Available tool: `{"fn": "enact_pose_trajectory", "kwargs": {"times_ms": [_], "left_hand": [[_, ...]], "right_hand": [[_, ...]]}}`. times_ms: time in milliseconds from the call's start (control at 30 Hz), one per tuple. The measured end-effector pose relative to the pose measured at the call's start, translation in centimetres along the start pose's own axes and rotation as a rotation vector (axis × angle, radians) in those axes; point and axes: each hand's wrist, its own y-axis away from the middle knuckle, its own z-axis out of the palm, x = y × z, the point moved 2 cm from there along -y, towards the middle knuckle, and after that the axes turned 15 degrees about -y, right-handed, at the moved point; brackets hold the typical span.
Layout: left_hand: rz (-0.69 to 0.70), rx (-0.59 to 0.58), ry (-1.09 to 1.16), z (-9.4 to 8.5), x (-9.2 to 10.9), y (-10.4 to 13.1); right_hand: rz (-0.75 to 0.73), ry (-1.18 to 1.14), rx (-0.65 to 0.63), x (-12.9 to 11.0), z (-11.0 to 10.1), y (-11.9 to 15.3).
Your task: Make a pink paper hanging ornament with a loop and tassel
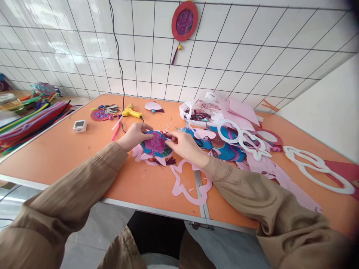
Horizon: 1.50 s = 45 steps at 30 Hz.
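Note:
A round blue fabric piece with a purple flower (155, 145) is held up between my two hands over the orange table. My left hand (135, 135) grips its left edge, thumb on the front and fingers behind the rim. At the upper right edge, my right hand (187, 145) is closed in a pinch on the same piece. Pink felt scraps and a dark tassel (169, 161) lie just below it. Near my right wrist lies a pink cut-out felt frame (177, 185). Blue floral cloth (228, 154) is spread to the right of my right hand.
Behind my left hand are a yellow glue gun (131, 111), a small white device (80, 126) and a finished red-rimmed ornament (99, 114). White cut-out frames (228, 131), a plastic bag (202, 109) and pink felt sheets (238, 116) crowd the right. A round pendant (184, 21) hangs on the tiled wall.

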Motion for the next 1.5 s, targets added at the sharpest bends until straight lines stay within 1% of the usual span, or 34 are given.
{"fn": "enact_pose_trajectory", "kwargs": {"times_ms": [67, 133, 233, 333, 400, 433, 500, 567, 700, 800, 867, 1000, 1100, 1233, 1400, 1500], "left_hand": [[0.018, 0.004, 0.073, 0.0, 0.3, 0.2], [0.064, 0.001, 0.128, 0.0, 0.8, 0.5], [0.159, 0.014, 0.198, -0.3, 1.5, 0.8], [0.229, 0.046, 0.297, -0.5, 2.3, 0.9], [0.276, 0.072, 0.358, -0.7, 3.1, 0.8], [0.299, 0.088, 0.381, -0.8, 3.6, 0.8], [0.33, 0.11, 0.407, -1.1, 4.8, 0.8], [0.338, 0.104, 0.415, -1.5, 6.1, 0.8], [0.346, -0.015, 0.406, -2.1, 8.5, 0.2], [0.322, -0.09, 0.384, -2.4, 10.0, -0.7], [0.299, -0.081, 0.348, -2.5, 10.9, -1.4], [0.301, 0.005, 0.278, -2.3, 12.4, -2.3], [0.306, 0.048, 0.23, -2.0, 13.0, -2.6], [0.296, 0.054, 0.192, -1.6, 13.2, -2.4], [0.32, -0.038, 0.185, -1.8, 13.4, -1.8], [0.324, -0.054, 0.204, -1.9, 13.5, -1.7]], "right_hand": [[-0.03, -0.158, 0.09, 0.4, -0.4, -0.3], [-0.038, -0.35, 0.131, 0.7, -0.7, -0.6], [0.032, -0.645, 0.113, 0.9, -1.1, -0.9], [0.134, -0.909, 0.064, 0.2, -1.4, -1.1], [0.144, -1.014, 0.053, -0.7, -1.9, -1.3], [0.133, -1.036, 0.067, -1.2, -2.3, -1.5], [0.1, -1.023, 0.137, -2.1, -3.4, -1.8], [0.052, -0.984, 0.204, -3.2, -4.6, -2.2], [-0.042, -0.954, 0.24, -5.0, -6.7, -2.9], [-0.09, -0.904, 0.255, -6.0, -7.7, -3.5], [-0.123, -0.872, 0.273, -6.3, -8.2, -3.7], [-0.192, -0.827, 0.275, -6.5, -9.0, -3.9], [-0.228, -0.805, 0.261, -6.2, -9.5, -3.9], [-0.244, -0.703, 0.345, -5.7, -9.8, -3.8], [-0.237, -0.667, 0.38, -5.5, -10.2, -3.7], [-0.245, -0.678, 0.372, -5.9, -10.3, -3.4]]}}
